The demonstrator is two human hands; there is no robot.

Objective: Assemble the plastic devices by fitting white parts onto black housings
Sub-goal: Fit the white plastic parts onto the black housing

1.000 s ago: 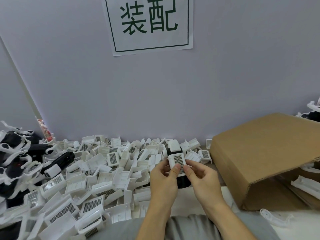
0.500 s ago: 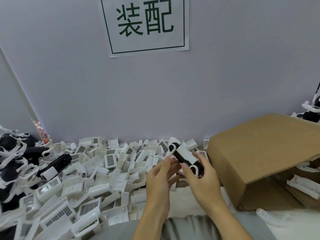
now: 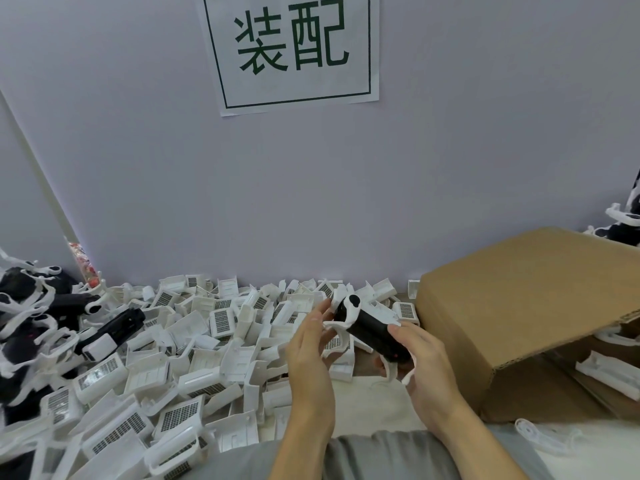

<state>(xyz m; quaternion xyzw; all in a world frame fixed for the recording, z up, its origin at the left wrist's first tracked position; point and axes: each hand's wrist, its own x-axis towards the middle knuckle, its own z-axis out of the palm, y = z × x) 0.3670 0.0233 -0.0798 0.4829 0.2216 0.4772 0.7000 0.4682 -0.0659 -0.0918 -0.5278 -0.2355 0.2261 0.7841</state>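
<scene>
Black housing (image 3: 372, 328) is held above the bench at centre, tilted, its white-capped end up-left toward the wall and its lower end down-right. Right hand (image 3: 424, 362) grips the lower end, thumb on top and fingers curled under; white clip pieces stick out below that hand. Left hand (image 3: 311, 344) has fingers mostly straight, tips touching the white bracket part at the housing's upper-left side; no curl round it visible, so reads as released contact, not a clench. White parts (image 3: 194, 344), many w/ gridded faces, lie heaped across bench from left edge to centre, up against the wall. Assembled black-and-white units (image 3: 31, 317) are piled at far left; one black unit (image 3: 116, 329) lies on top of the white heap nr that pile. Cardboard box (image 3: 526, 317) sits at right, open side facing the person, w/ white parts inside. Loose white clip (image 3: 540, 438) lies on bench in front of box. Paper sign (image 3: 291, 50) w/ green characters is on the wall above.
</scene>
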